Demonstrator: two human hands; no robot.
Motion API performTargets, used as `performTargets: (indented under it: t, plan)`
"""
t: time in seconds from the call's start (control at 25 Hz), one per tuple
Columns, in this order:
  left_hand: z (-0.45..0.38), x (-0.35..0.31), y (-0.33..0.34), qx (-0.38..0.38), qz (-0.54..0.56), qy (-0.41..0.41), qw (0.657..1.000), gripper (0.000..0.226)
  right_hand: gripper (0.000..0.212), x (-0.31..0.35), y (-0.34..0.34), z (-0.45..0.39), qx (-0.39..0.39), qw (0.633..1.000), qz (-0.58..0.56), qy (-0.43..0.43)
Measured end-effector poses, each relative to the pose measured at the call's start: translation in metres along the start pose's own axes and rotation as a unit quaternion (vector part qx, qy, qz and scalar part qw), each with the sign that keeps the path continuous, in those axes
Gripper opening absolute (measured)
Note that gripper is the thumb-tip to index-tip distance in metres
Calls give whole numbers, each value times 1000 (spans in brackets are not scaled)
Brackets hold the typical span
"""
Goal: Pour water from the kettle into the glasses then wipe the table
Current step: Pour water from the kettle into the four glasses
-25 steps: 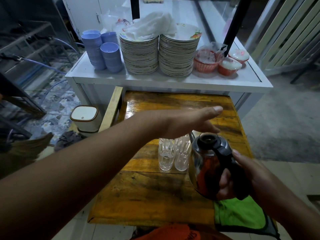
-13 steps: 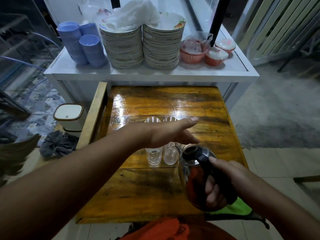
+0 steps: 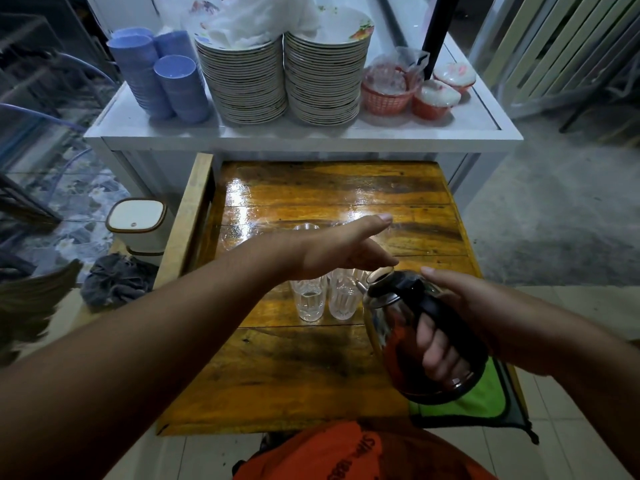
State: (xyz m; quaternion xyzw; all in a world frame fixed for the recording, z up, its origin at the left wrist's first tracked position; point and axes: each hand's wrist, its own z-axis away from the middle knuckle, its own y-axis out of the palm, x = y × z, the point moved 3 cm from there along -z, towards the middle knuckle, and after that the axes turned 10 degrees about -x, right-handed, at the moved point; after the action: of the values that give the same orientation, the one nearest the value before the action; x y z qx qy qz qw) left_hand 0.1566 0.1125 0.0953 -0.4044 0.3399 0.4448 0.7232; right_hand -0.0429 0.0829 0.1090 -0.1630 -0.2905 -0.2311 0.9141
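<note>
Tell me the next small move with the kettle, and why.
Probably tip the kettle a little further toward the glasses. The right hand grips its handle, and its spout sits right beside the nearer glass. The left hand hovers open above them, holding nothing.

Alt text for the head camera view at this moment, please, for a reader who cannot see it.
The right hand grips a steel kettle by its black handle, spout tilted toward clear glasses on a wooden table, while the open left hand hovers above them. A green cloth lies under the kettle; stacked plates sit behind.
</note>
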Motion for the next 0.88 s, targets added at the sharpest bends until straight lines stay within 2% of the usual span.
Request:
performTargets:
  t: [0.48, 0.88]
  plan:
    - [-2, 6, -3, 6, -23, 16, 1000, 85, 82, 11, -6, 1, 50, 999, 19, -7]
    - [2, 1, -3, -4, -22, 11, 1000, 81, 85, 16, -6, 3, 70, 997, 20, -10]
